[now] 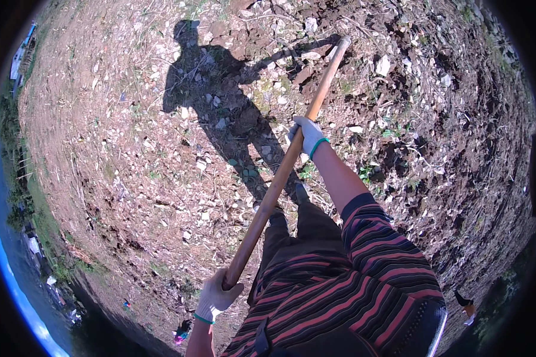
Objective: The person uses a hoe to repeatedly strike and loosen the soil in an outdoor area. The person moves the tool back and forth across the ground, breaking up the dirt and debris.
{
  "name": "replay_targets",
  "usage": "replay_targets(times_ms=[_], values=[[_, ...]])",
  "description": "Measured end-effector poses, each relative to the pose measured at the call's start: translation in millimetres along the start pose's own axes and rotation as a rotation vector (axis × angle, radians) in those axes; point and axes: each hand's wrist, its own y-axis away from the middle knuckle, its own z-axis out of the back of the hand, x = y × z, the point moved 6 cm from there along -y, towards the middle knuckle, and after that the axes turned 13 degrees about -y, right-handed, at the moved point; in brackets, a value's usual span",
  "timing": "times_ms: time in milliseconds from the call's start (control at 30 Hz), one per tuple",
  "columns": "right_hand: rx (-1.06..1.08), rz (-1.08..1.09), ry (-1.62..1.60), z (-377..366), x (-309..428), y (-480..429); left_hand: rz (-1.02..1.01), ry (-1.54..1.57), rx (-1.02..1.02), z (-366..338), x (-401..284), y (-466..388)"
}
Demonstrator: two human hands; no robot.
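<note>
A long wooden tool handle (272, 196), apparently a hoe's, runs diagonally across the view. My left hand (216, 293), in a white knit glove with a green cuff, grips its near end low in the picture. Farther up the shaft, my right hand (310, 134) in a matching glove is wrapped around the wood. The far end of the handle (346, 41) meets broken brown soil (308, 73). Little of the tool's head can be made out there. My shoes (302, 192) stand on the ground beside the shaft.
Dry leaves, stalks and small green weeds (366, 173) cover the sloping field (138, 178). Darker turned earth (397, 156) lies to the right. My shadow (214, 80) falls ahead. Other people (183, 331) (468, 308) are in the field behind. Buildings (34, 245) and trees edge the left.
</note>
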Motion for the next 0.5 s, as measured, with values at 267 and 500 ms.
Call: replay_targets(times_ms=[267,500], values=[[-0.106,-0.196,-0.121,139.2,-112.3,80.8,0.129,-0.229,-0.154,-159.4,128.1,21.7],[-0.15,-0.046,0.021,125.6,-88.3,92.3,0.014,-0.302,-0.331,-179.8,132.4,-1.3]])
